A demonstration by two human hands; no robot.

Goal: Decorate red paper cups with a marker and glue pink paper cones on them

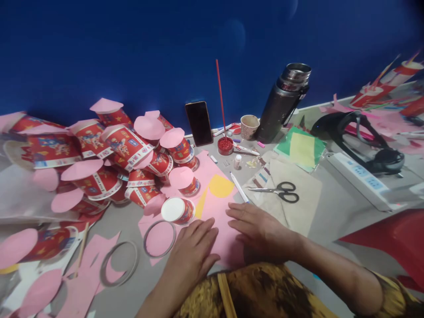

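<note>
My left hand [197, 247] rests with its fingers stretched out over the near part of a pink paper sheet [228, 234]. Opposite it, my right hand [260, 227] lies flat on the same sheet, fingers spread, holding nothing. A yellow paper circle [221, 184] lies on the sheet beyond my hands, with a yellow strip beside it. Just past my left fingertips stands a red patterned paper cup [187, 211] with a white top. Left of that hand is a roll of tape [159, 238]. A white marker [239, 187] lies beyond my right fingers.
Many red cups with pink paper discs [126, 145] are heaped at the left. Scissors [276, 191] lie on a cloth to the right. Behind stand a phone [199, 123], a red pot [225, 145] with a stick, and an uncapped thermos [281, 104]. A power strip [361, 179] sits farther right.
</note>
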